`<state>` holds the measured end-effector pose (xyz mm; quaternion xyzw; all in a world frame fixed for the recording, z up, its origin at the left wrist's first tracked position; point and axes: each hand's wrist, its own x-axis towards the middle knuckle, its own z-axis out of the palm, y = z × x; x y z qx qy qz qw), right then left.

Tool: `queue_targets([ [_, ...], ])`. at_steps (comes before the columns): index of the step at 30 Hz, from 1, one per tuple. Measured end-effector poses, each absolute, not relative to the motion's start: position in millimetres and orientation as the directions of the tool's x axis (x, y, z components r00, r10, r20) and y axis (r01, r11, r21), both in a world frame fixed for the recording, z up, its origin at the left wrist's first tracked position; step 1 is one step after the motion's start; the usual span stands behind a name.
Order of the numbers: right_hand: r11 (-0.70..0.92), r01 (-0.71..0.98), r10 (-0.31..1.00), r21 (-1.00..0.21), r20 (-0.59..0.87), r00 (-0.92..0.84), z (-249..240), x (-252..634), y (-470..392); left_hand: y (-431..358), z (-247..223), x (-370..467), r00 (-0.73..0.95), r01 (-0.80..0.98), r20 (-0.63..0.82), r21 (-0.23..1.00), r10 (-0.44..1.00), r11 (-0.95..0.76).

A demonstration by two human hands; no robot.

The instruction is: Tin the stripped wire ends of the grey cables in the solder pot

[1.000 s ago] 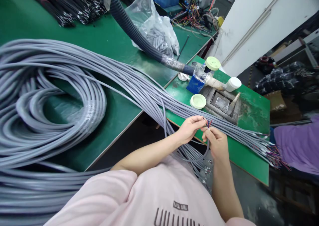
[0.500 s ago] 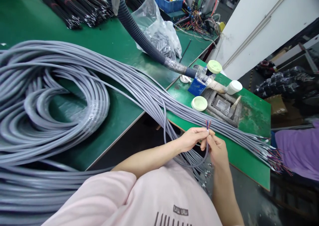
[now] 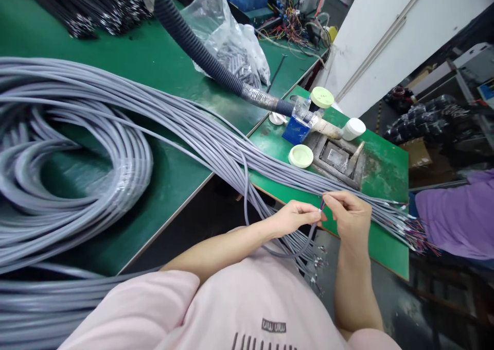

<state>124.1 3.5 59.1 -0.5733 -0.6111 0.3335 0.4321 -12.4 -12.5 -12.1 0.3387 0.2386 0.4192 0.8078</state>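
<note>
One grey cable curves up from below into my left hand, which pinches it near its end. Thin red and blue wires stick up out of the cable's end. My right hand has its thumb and fingers closed on the tips of those wires. Just behind both hands runs a thick bundle of grey cables, lying across the benches. At its right end the bundle shows many bare coloured wire ends.
Large grey cable coils cover the left bench. A solder pot stands beyond the bundle, with a green tub, a white cup and an extraction hose around it. A person in a purple top is at the right.
My right hand has moved up from the cable below its end to the wire tips. My left hand keeps its pinch on the cable. The view has shifted slightly to the right.
</note>
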Motion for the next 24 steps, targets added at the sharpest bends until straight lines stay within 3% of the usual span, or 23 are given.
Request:
queue_targets([
  [5,0.259,0.183,0.905,-0.948,0.305,0.298,64,137,16,-16,-16,-19,0.542,-0.468,-0.157,0.760,0.825,0.452],
  [7,0.188,0.234,0.959,-0.954,0.229,0.164,69,149,16,-14,-19,-21,0.537,-0.466,-0.169,0.757,0.827,0.458],
  [9,0.034,0.351,0.996,-0.936,0.003,-0.088,72,157,13,-12,-21,-23,0.556,-0.461,-0.144,0.766,0.818,0.448],
  [11,-0.071,0.417,0.946,-0.906,-0.193,-0.259,72,160,10,-9,-20,-24,0.596,-0.441,-0.116,0.780,0.795,0.445],
  [13,-0.113,0.424,0.909,-0.899,-0.265,-0.320,70,156,9,-8,-18,-24,0.636,-0.417,-0.105,0.787,0.765,0.455],
  [18,-0.081,0.386,0.949,-0.919,-0.189,-0.251,65,134,10,-8,-14,-25,0.688,-0.373,-0.106,0.797,0.718,0.475],
  [24,-0.046,0.348,0.997,-0.936,-0.062,-0.036,59,119,7,-10,-19,-22,0.617,-0.408,-0.107,0.803,0.779,0.434],
])
